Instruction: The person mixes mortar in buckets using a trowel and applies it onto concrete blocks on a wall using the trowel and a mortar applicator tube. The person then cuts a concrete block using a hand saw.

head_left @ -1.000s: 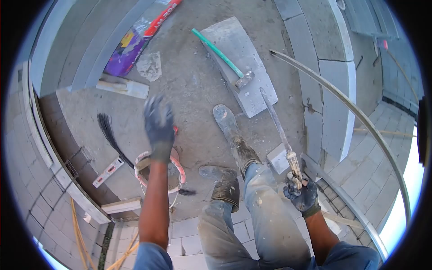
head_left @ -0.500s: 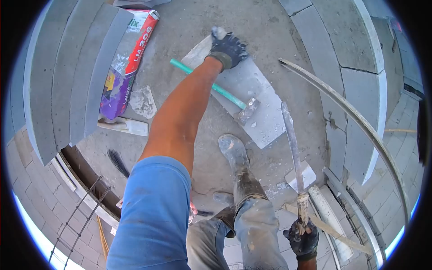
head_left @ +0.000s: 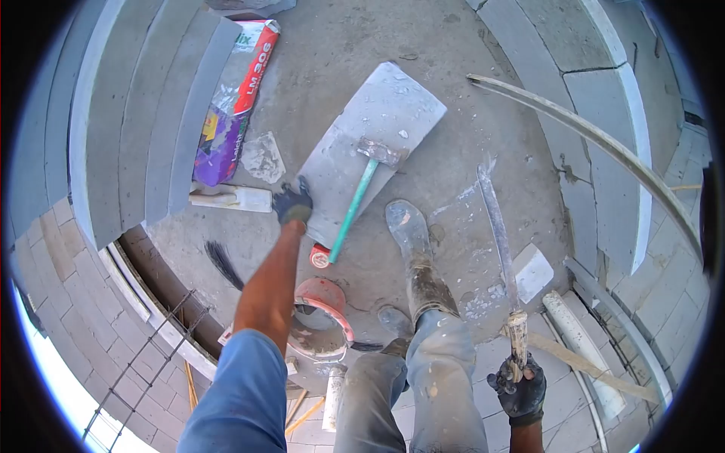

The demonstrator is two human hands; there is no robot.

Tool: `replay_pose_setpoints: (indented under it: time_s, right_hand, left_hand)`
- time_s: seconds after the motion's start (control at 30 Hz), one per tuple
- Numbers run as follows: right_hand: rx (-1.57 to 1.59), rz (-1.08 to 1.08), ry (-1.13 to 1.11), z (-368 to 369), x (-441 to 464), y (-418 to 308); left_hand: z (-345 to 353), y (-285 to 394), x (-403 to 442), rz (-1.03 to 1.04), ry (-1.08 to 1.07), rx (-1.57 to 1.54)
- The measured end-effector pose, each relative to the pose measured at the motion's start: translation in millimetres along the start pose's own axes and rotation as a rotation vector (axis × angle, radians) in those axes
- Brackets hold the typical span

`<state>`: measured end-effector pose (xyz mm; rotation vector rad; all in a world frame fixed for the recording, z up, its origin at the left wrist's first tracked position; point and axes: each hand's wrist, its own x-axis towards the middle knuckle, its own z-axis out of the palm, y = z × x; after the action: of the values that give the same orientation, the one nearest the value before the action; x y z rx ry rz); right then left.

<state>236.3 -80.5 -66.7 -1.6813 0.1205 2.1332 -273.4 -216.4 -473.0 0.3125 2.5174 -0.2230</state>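
Note:
My left hand (head_left: 293, 202), in a dark glove, grips the left edge of a flat grey slab (head_left: 351, 113) lying on the dusty floor. On that slab lies a hammer (head_left: 356, 200) with a green handle, its head towards the slab's middle. By the handle's end is a small red tape measure (head_left: 320, 255). At the lower right my right hand (head_left: 518, 387), also gloved, is closed around the wrapped handle of a machete (head_left: 500, 234). The long dirty blade points away from me, above the floor.
A red and purple mortar bag (head_left: 238, 106) leans by stacked curved blocks (head_left: 124, 121). A pale scraper-like tool (head_left: 232, 198) lies below it. A pink bucket (head_left: 321, 294) stands near my legs. At the right a long curved strip (head_left: 596, 143) arches over more blocks (head_left: 589, 98).
The slab has swung round counter-clockwise with the hammer on it. My left hand has come down and left, towards me. My right hand keeps its hold on the machete.

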Motion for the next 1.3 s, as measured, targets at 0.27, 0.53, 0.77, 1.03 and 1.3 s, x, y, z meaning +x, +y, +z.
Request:
replay_pose_setpoints:
  time_s: [0.27,0.53,0.77,1.03,1.3]
  right_hand:
    - [0.038,-0.001,-0.01,-47.7,-6.4,50.6]
    - [-0.03,-0.035,-0.068,-72.2,14.2,45.8]
    - [-0.138,-0.07,-0.045,-70.7,39.9,22.2]
    - [-0.11,-0.021,-0.111,-73.0,103.8,12.2]
    - [-0.172,-0.1,-0.288,-58.3,230.7,-8.3]
  left_hand:
    - [22.3,-3.5,-138.1,-0.147,0.03,-0.484]
    - [111.6,92.2,-306.7,0.107,0.086,-0.572]
    - [136.6,103.3,-254.1,0.194,0.287,-0.76]
    - [40.6,-18.1,-165.6,0.117,0.04,-0.913]
    - [53.2,-37.5,-48.7,0.059,0.173,-1.016]
